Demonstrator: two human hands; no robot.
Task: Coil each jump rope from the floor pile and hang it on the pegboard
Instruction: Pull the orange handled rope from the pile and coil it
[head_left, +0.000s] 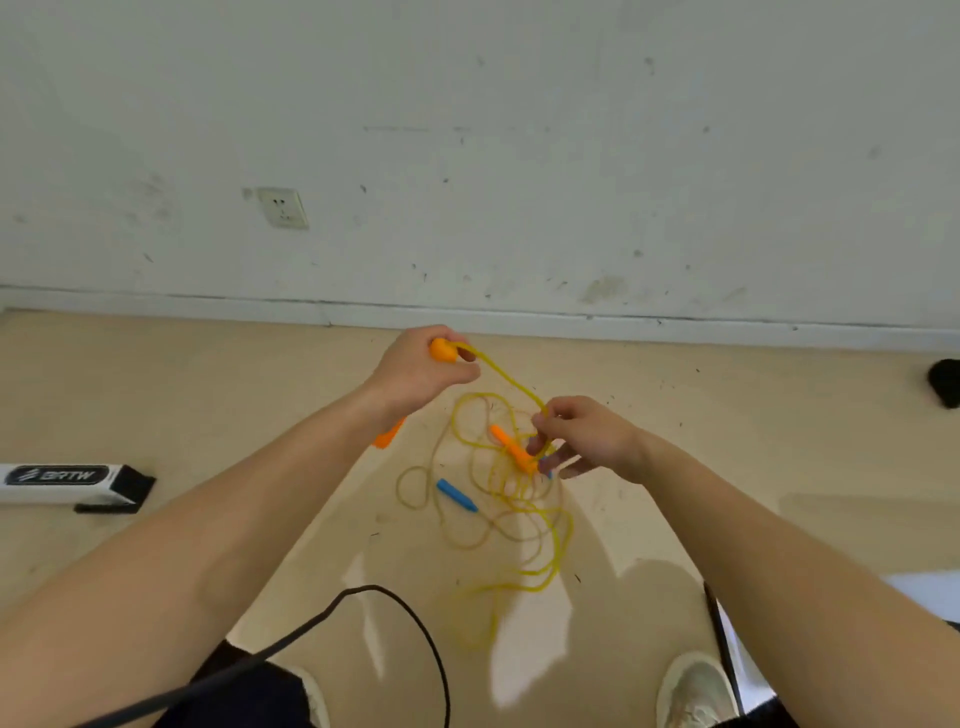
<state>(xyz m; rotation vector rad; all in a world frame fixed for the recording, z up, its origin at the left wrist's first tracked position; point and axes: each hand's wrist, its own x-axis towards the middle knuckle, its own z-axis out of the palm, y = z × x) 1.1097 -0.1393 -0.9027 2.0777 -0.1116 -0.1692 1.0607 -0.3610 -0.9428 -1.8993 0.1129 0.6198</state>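
Pale tan floor (208, 415) runs up to a scuffed white wall (519, 130), and the jump rope pile sits on it just ahead of my feet. It is a loose tangle of thin yellow cord (519, 519) with an orange handle (511, 449) and a blue handle (456, 494) lying in it.

My left hand (421, 364) is clenched round another orange handle (444, 349), lifted above the pile. Its cord runs down taut to my right hand (582, 436), which pinches it between thumb and fingertips just over the tangle.

An orange piece (388, 434) shows below my left wrist; I cannot tell whether it is the tail of the handle I hold or a separate one.

The cord looks light, limp and smooth, so I expect it to slide through a loose pinch and snag on its own loops. The rigid handles are the sure places to grip, and I would feed cord from there.

A black cable (415, 623) curves near my shoes, a white box (62, 480) lies to the left, and no pegboard is in view.
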